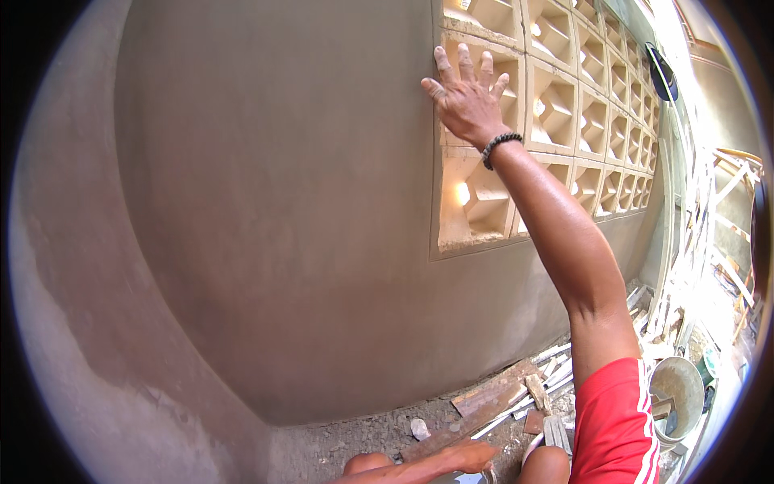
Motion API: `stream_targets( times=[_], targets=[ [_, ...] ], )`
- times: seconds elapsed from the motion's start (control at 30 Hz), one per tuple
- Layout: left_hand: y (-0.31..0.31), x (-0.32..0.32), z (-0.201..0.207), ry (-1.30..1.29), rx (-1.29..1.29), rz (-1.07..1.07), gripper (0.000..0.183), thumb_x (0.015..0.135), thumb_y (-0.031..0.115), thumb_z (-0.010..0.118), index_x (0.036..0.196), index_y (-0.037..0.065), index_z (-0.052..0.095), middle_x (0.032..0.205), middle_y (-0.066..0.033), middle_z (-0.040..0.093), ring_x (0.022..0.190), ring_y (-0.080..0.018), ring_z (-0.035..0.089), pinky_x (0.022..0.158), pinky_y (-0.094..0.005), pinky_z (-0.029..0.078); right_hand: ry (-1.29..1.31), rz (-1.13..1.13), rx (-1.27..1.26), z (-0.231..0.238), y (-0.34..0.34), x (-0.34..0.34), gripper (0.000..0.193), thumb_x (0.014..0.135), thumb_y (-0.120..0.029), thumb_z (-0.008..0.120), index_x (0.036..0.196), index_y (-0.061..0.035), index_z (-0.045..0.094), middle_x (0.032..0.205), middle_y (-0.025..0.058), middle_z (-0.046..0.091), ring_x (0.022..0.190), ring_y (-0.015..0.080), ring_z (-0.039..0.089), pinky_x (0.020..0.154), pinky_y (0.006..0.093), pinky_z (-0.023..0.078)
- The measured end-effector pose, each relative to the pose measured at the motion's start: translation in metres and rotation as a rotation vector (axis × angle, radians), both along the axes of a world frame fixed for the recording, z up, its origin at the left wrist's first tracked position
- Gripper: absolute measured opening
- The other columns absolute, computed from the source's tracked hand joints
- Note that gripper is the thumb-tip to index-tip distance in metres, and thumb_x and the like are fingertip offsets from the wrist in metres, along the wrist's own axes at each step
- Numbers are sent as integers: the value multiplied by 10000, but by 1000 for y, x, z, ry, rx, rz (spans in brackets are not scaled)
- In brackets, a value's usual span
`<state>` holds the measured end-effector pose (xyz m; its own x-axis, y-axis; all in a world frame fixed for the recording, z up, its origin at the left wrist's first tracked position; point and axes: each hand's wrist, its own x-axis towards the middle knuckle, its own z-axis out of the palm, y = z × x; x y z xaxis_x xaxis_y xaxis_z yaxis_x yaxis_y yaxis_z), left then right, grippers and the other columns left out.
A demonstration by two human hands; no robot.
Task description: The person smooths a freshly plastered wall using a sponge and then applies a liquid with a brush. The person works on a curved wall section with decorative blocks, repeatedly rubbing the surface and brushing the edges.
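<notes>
My right hand [472, 98] is raised with its fingers spread against the left edge of a panel of cream ventilation blocks [556, 147]. Its fingertips look dusted with pale grey, and a dark beaded bracelet [501, 147] circles the wrist. Just left of the thumb begins a smooth grey plastered wall [282, 210]. Low in the picture, between my knees, my left hand [472, 456] has its fingers curled. A shiny, pale-blue thing [468, 478] shows under it, cut off by the lower edge. What the fingers grip is hidden.
Another plastered wall [89, 306] meets this one at the left corner. Along its foot lie rubble, a white chunk [419, 429], wooden boards [496, 395] and pale strips. A bucket [677, 395] stands at the right, with scrap timber [734, 194] heaped beyond.
</notes>
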<state>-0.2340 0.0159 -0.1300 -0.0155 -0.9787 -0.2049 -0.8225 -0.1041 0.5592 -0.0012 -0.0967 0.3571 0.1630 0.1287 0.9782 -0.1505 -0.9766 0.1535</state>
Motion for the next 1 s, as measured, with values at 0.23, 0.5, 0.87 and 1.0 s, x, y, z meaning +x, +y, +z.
stream_targets(
  times=[0.23, 0.5, 0.87, 1.0],
  targets=[
    [24, -4, -25, 101, -446, 38, 475, 937, 334, 583, 1318, 53, 541, 1121, -232, 658, 1077, -409, 619, 908, -515, 491, 98, -16, 40, -23, -3, -12, 686, 993, -602, 327, 1559, -224, 246, 1608, 183, 201, 1465, 506, 52, 1111, 730, 48],
    [-14, -10, -43, -92, 29, 66, 309, 879, 275, 592, 1052, 44, 704, 1066, -202, 697, 983, -378, 667, 814, -500, 514, 174, 128, -214, -81, 1, -81, 293, 957, -345, 569, 971, -67, 660, 1183, 211, 591, 1286, 393, 436, 1095, 625, 258],
    [5, -22, 4, -150, 80, -39, 525, 917, 304, 624, 1370, 60, 519, 1052, -237, 677, 970, -410, 659, 838, -511, 521, 687, 248, -68, -191, -71, -198, 270, 881, -101, 593, 1150, -97, 616, 891, 125, 645, 849, 319, 647, 692, 426, 517],
    [4, -14, -33, -154, 51, -40, 476, 871, 302, 629, 1268, 42, 595, 1065, -198, 688, 979, -348, 668, 807, -482, 514, 935, 110, 115, -291, -149, -239, 243, 860, -153, 628, 1088, -77, 663, 978, 135, 647, 887, 347, 639, 733, 461, 518]
  ],
)
